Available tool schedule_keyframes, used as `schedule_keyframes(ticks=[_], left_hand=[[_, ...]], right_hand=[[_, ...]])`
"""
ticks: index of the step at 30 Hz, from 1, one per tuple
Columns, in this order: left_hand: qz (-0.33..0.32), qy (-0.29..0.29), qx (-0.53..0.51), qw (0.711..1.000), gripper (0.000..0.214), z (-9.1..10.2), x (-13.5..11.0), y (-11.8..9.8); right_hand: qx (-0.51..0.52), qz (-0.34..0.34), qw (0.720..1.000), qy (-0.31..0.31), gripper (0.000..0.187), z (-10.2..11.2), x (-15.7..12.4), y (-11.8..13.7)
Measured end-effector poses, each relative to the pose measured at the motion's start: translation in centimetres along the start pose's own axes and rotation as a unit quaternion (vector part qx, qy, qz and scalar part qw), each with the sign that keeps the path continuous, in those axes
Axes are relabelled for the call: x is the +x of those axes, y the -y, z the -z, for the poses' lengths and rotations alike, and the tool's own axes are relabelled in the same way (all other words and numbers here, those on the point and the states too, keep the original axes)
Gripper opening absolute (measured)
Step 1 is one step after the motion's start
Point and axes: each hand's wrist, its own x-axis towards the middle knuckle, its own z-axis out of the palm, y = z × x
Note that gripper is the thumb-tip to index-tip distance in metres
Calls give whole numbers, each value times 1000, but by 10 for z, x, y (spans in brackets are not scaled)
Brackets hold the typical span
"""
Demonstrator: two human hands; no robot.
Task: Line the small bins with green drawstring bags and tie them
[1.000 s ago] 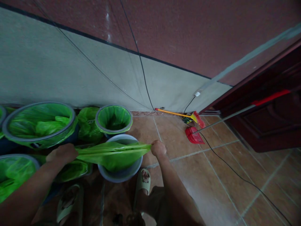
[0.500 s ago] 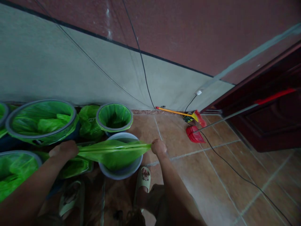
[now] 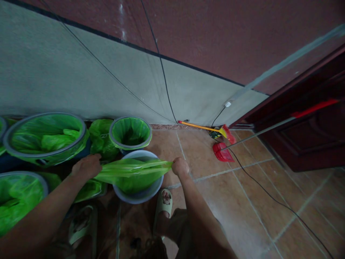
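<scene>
A green plastic bag (image 3: 140,175) is stretched sideways between my two hands, gathered into folds along its top. My left hand (image 3: 86,167) is closed around its left end, and my right hand (image 3: 180,167) grips the right end in a fist. Beneath the bag stands a pale grey-blue bin (image 3: 147,198), its rim showing on both sides while the bag hides most of its inside. Just behind it is a smaller-looking lined bin (image 3: 130,147) with a grey rim and green liner.
More green-lined bins stand at left: a large one (image 3: 45,157) by the wall and another (image 3: 24,173) nearer me. A red dustpan (image 3: 223,152), a yellow-handled broom (image 3: 201,126) and a black cable (image 3: 265,185) lie to the right, near a dark red door (image 3: 299,144).
My left hand has moved right and slightly up, so the bag is less tightly stretched and its folds have loosened. My right hand has barely moved and keeps its grip.
</scene>
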Motion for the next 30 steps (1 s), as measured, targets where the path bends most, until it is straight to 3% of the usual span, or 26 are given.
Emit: schedule_keyframes(ticks=[2, 6, 9, 15, 22, 30], left_hand=[[-54, 17, 19, 998, 47, -4, -4, -20], [-231, 33, -3, 972, 48, -22, -20, -58], [-279, 26, -2, 960, 53, -43, -32, -73], [-298, -11, 26, 954, 50, -72, -38, -75], [-277, -11, 42, 960, 42, -76, -35, -75], [-249, -24, 91, 964, 51, -77, -33, -78]], right_hand=[[5, 1, 1000, 1, 33, 0, 0, -1], [8, 5, 1000, 0, 32, 0, 0, -1], [5, 6, 1000, -3, 32, 1, -1, 0], [1, 10, 1000, -2, 32, 2, -1, 1], [5, 12, 1000, 7, 33, 3, -2, 2], [4, 17, 1000, 6, 34, 2, -3, 2]])
